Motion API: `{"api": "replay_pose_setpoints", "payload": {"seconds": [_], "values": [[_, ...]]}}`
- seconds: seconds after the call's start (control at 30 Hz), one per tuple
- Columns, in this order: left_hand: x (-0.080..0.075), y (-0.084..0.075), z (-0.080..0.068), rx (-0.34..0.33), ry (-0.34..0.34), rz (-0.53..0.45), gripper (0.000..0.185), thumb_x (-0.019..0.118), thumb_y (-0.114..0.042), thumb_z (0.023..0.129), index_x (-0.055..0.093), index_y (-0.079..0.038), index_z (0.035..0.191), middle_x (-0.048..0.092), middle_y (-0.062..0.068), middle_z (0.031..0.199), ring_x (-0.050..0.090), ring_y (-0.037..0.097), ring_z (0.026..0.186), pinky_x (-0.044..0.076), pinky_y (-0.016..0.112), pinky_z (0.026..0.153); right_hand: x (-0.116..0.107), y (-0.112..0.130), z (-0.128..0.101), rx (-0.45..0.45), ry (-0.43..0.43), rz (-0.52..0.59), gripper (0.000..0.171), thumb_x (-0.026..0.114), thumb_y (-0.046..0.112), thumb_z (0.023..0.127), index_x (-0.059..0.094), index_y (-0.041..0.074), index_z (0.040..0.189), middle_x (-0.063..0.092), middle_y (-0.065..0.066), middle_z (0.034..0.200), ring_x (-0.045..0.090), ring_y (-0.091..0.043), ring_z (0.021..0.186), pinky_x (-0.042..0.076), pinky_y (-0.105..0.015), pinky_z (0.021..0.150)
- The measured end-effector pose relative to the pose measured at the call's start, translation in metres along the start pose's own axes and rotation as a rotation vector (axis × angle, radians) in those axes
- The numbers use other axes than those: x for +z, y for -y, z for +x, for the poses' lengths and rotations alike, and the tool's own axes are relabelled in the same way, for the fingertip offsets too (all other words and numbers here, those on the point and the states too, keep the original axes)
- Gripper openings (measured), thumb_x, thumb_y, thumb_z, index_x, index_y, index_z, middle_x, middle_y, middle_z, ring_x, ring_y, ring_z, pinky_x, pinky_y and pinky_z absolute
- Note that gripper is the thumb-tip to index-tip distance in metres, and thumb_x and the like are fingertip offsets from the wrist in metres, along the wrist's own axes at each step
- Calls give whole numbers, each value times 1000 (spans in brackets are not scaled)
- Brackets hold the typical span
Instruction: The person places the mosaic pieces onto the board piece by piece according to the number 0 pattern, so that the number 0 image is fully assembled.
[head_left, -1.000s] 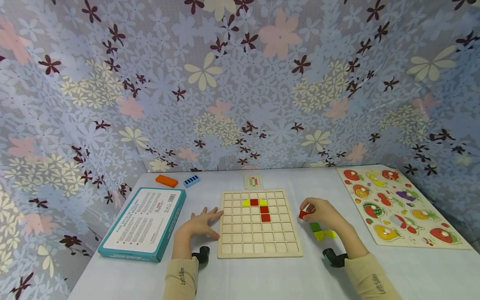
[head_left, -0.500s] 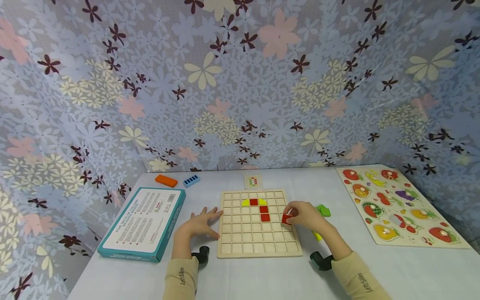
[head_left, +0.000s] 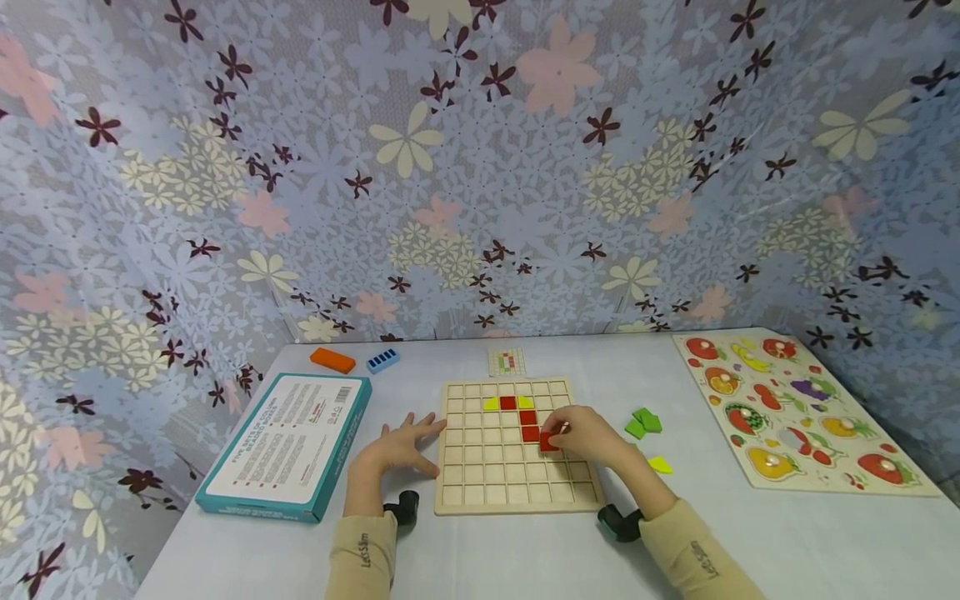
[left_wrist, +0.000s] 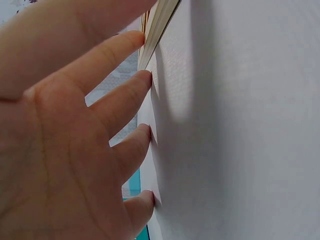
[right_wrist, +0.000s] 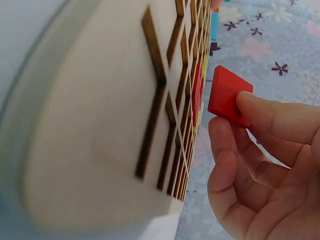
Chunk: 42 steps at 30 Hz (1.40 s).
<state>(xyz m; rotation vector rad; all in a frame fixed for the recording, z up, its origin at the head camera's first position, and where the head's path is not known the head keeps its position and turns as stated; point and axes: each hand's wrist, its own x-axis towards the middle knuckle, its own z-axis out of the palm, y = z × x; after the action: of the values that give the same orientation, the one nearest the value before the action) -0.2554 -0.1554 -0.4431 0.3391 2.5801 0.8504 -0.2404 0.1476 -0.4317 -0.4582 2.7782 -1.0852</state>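
Red is the square tile [head_left: 548,442] that the right hand [head_left: 588,436] pinches between thumb and fingers [right_wrist: 260,117], holding it just above the wooden grid board [head_left: 517,492], below and to the right of the red tiles [head_left: 528,426] already seated there under two yellow pieces [head_left: 492,405]. The left hand [head_left: 397,450] lies flat on the white counter [head_left: 525,550], its fingers [left_wrist: 120,95] straight and spread, the tips touching the board's left edge. Green pieces [head_left: 642,422] and a yellow piece [head_left: 660,464] lie on the counter right of the board. A teal box [head_left: 288,446] sits to the left, a fruit puzzle [head_left: 795,412] to the far right.
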Motion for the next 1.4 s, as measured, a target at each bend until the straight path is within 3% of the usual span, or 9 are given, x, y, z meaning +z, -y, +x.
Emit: {"api": "replay_pose_setpoints", "payload": {"seconds": [0.43,0.63,0.83,1.17,1.4], "values": [[1,-1,2,-3,-5,-4,81,79,-17,66,44,-19,139,26,5,151,6,34,141,-8,60,110,11,6,7,-49,32,-28,17,59,-7,81,69,5,89,65,-4,91,55,-14,75,51,-27,65],[1,-1,0,1,-11,4,81,79,-17,65,45,-19,138,27,6,151,6,34,141,-7,60,109,14,7,7,-75,40,-27,18,60,-10,79,66,5,86,64,-4,85,54,-13,74,50,-26,66],[1,-1,0,-1,-7,3,81,79,-17,66,44,-19,138,27,6,151,6,34,141,-7,59,110,16,11,7,-32,29,-53,16,63,-8,78,65,7,81,62,0,81,54,-13,76,51,-30,70],[1,1,1,-2,-8,14,80,79,-17,66,44,-19,138,27,6,151,7,34,141,-7,60,110,18,11,6,-5,18,-97,14,66,-5,77,70,8,81,67,-1,88,59,-19,87,53,-36,78],[1,1,1,-3,-6,10,80,79,-17,67,44,-19,139,27,5,151,6,34,141,-7,60,110,17,11,5,-5,29,-98,15,65,-7,77,69,6,82,65,-1,84,55,-14,75,51,-29,68]]}}
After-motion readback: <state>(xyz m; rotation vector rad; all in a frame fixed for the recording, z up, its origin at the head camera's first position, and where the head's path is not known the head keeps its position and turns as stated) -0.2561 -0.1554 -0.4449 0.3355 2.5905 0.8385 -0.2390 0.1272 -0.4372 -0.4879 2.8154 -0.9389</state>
